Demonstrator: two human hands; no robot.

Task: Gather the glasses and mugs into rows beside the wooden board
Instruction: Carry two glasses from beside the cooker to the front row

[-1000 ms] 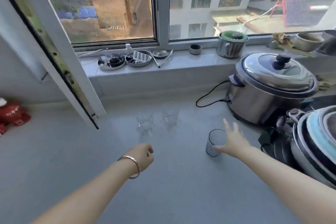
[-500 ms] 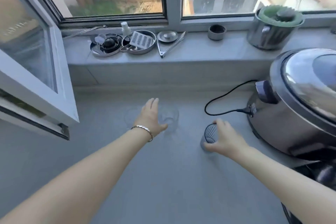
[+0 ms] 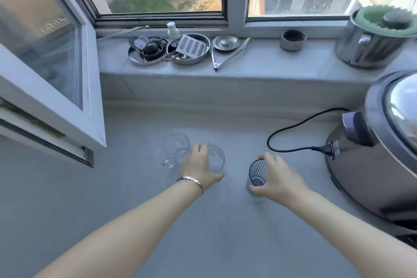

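Two clear glasses stand on the grey counter (image 3: 112, 210). The left one is a clear mug (image 3: 175, 149) with a handle toward me. My left hand (image 3: 199, 171) wraps the clear glass (image 3: 217, 158) to its right, thumb on the near side. To the right, my right hand (image 3: 278, 179) grips a dark ribbed glass (image 3: 257, 175) from its right side. No wooden board is in view.
A steel cooker (image 3: 379, 149) with a black cord (image 3: 291, 142) stands at the right. An open window sash (image 3: 56, 101) juts over the counter at the left. The sill holds metal dishes (image 3: 171, 51), tongs (image 3: 228, 56), a small dark cup (image 3: 293, 40) and a steel pot (image 3: 374, 40).
My view has tipped down and closer. My left hand reached forward and closed around the clear glass. My right hand closed on the dark ribbed glass.
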